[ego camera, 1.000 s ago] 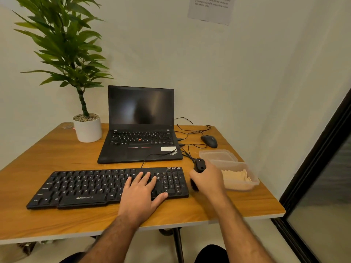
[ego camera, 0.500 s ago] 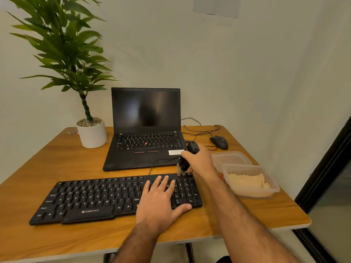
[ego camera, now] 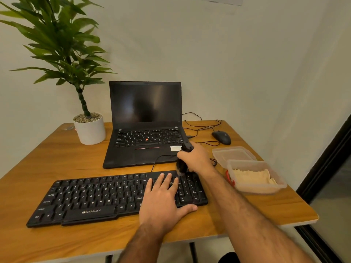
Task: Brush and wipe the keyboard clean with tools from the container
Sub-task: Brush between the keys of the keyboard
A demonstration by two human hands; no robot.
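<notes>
Head view: left hand (ego camera: 163, 198) flat on keyboard (ego camera: 106, 198); right hand (ego camera: 197, 158) grips brush (ego camera: 183, 164).

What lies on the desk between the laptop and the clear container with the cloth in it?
In the head view, the right hand gripping the black brush sits between the laptop and the container, with black cables beside it.

I've brought my right hand (ego camera: 197, 158) and its black brush (ego camera: 183, 164) from beside the clear plastic container (ego camera: 256, 179) onto the black keyboard's (ego camera: 114, 196) far right corner.
</notes>
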